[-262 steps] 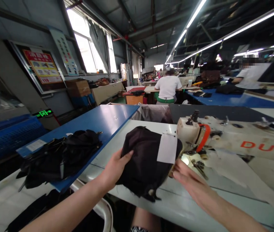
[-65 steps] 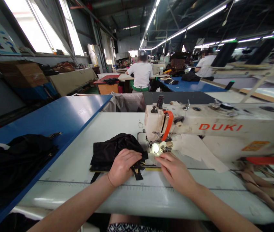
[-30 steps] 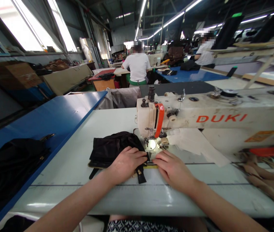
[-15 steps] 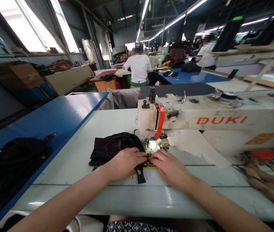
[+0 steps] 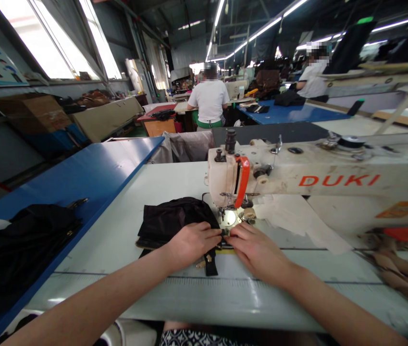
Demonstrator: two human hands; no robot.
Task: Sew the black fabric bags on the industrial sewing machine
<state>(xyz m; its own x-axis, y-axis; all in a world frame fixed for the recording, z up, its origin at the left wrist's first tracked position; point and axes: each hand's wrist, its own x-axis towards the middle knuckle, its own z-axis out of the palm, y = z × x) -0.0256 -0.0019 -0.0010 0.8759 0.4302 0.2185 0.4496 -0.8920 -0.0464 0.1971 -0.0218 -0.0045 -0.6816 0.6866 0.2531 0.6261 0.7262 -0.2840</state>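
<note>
A black fabric piece lies bunched on the pale sewing table, with a zip-like edge along its near left side. My left hand rests over its right part, fingers closed on the fabric. From beneath that hand a black strap end sticks out, beside small gold-coloured metal fittings. My right hand has its fingertips pinched together at the fabric's right end, almost meeting the left fingertips. Just beyond both hands is the sewing machine's lit needle area; the pinched edge is mostly hidden by my fingers.
The white sewing machine spans the right side, with pale sheet material under its arm. At left, a blue table carries a dark fabric heap. Farther off, a person in a white top sits facing away.
The whole view has shifted slightly, so things appear a little farther right. Both hands keep nearly the same place on the black fabric piece.
</note>
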